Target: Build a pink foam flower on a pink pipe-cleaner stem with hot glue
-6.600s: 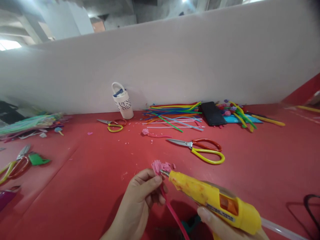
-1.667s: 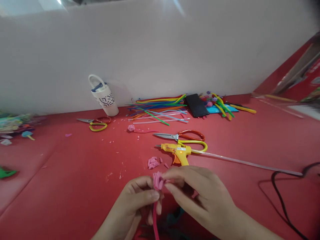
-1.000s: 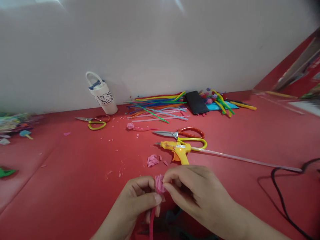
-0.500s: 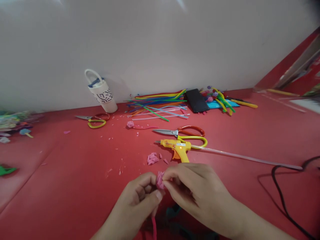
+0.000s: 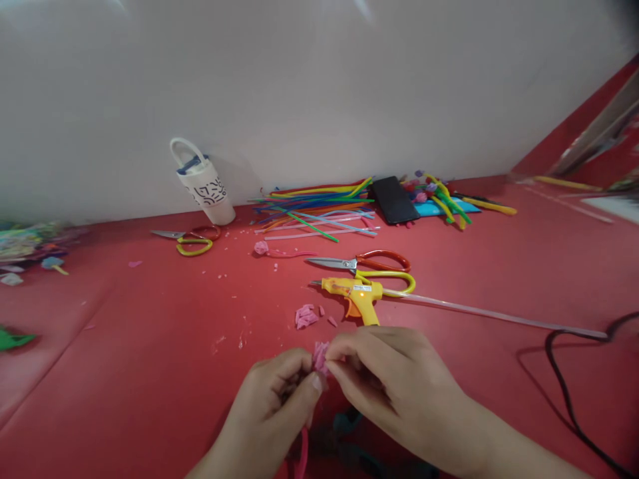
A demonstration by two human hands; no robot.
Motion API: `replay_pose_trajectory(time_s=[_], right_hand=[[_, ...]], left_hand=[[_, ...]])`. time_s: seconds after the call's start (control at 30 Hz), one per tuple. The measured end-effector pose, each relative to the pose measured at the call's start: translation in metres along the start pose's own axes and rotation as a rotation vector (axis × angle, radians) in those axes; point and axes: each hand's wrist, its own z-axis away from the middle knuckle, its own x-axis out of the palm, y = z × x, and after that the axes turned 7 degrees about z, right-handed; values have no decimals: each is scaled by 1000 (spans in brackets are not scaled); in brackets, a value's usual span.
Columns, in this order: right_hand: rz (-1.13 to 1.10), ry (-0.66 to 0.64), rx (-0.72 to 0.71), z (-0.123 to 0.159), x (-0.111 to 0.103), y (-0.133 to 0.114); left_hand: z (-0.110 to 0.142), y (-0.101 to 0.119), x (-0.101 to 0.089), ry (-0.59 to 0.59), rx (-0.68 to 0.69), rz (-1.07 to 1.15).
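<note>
Between thumb and fingers, my left hand [image 5: 279, 402] grips a pink craft flower [image 5: 320, 357] built of small petals, its pink stem [image 5: 302, 452] hanging below. From the other side, my right hand [image 5: 394, 386] pinches at the flower's petals; whether a separate petal sits in the pinch cannot be seen. Just beyond the hands lies a small heap of loose pink petals [image 5: 306, 317]. A yellow hot glue gun [image 5: 352, 293] with a long clear glue stick [image 5: 474, 309] rests past my right hand, beside large scissors [image 5: 349, 264]. Farther off lies another pink flower with a stem [image 5: 261, 248].
Along the wall are a white tumbler [image 5: 207, 189], colourful sticks [image 5: 314, 206], a black phone [image 5: 394, 201] and a bunch of craft flowers [image 5: 442, 199]. A second pair of scissors [image 5: 194, 241] lies left. A dark cable [image 5: 559, 379] curves at right; coloured scraps [image 5: 30, 246] lie far left.
Both hands stay at the flower with nearly the same hold. The stem's lower end has swung slightly left. The view has shifted a little.
</note>
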Motion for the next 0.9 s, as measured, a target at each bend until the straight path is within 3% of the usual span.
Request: replay_pose_trajectory(time_s=[0.17,0.37,0.53,0.9], right_hand=[[-22,16,-14,0,-3,-1],[62,69,-71,1,-4,-3],[124,83,-169,0,-5,-4],[140,122,-173,2,-6,-6]], left_hand=[[1,-4,-3,33,39,-57],[2,-5,-5,97,269,-328],[4,-5,-6,104,374,-480],[5,-5,-5,177,432,-446]])
